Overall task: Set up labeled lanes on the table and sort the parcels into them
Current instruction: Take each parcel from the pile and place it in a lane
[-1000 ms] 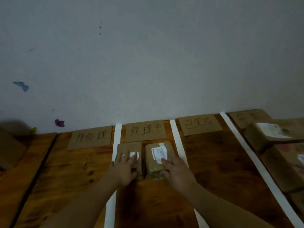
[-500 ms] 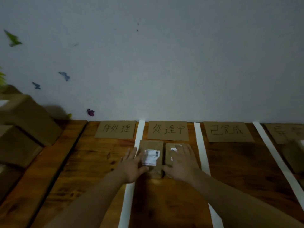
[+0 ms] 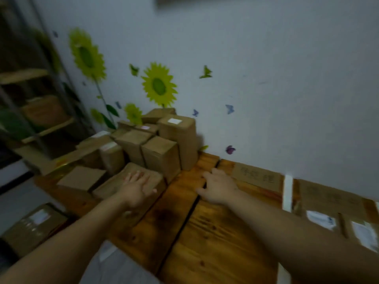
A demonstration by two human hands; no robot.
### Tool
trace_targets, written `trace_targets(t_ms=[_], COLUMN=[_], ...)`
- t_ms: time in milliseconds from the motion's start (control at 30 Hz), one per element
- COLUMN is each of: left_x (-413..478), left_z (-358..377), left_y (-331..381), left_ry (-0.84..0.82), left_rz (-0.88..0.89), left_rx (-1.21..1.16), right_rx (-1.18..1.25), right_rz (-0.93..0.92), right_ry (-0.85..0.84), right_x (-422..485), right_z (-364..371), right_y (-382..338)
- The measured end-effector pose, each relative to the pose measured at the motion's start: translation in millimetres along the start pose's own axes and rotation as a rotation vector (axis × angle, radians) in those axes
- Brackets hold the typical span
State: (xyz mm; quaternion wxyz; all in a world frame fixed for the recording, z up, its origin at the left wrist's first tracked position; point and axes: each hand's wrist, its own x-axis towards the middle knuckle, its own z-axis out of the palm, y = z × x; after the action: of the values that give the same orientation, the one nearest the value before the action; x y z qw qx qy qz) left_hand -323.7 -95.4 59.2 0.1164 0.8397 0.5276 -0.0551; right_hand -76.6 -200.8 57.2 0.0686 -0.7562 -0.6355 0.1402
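Note:
A pile of brown cardboard parcels (image 3: 164, 144) stands at the table's left end against the wall. My left hand (image 3: 137, 186) lies flat with spread fingers on a low parcel (image 3: 114, 184) at the pile's front. My right hand (image 3: 219, 186) hovers open over the wooden table (image 3: 215, 242), just right of the pile, holding nothing. To the right lie a cardboard lane label (image 3: 257, 178), a white tape strip (image 3: 287, 192) and a second label (image 3: 330, 198). Two sorted parcels with white stickers (image 3: 322, 219) sit at the right edge, partly behind my right forearm.
A shelf rack (image 3: 30, 103) with boxes stands at the far left. One parcel (image 3: 32, 226) lies on the floor below the table's left end. Sunflower and butterfly stickers cover the wall behind the pile.
My view has swung left to the parcel pile. Both hands have left the two parcels in the middle lane; my left hand now rests on a parcel in the pile.

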Motion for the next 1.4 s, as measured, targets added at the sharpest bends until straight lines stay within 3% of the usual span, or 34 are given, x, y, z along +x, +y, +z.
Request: trace_targets(t_ms=[300, 767, 967, 1233, 1400], left_x=[-22, 112, 173, 256, 276], left_z=[-32, -79, -92, -75, -86], left_y=[-167, -262, -278, -298, -339], left_ry=[-0.041, -0.003, -0.023, -0.031, -0.228], left_rz=[-0.26, -0.309, -0.207, -0.075, -0.091], left_rx=[-0.181, -0.277, -0.242, -0.698, -0.718], right_rx=[0.015, 0.19, 0.296, 0.476, 0.698], right_rz=[-0.127, -0.188, -0.074, 0.106, 0.181], right_ry=[-0.098, -0.157, -0.163, -0.048, 0.08], right_x=[92, 285, 329, 344, 331], right_z=[16, 60, 83, 115, 99], right_y=[-147, -258, -286, -313, -332])
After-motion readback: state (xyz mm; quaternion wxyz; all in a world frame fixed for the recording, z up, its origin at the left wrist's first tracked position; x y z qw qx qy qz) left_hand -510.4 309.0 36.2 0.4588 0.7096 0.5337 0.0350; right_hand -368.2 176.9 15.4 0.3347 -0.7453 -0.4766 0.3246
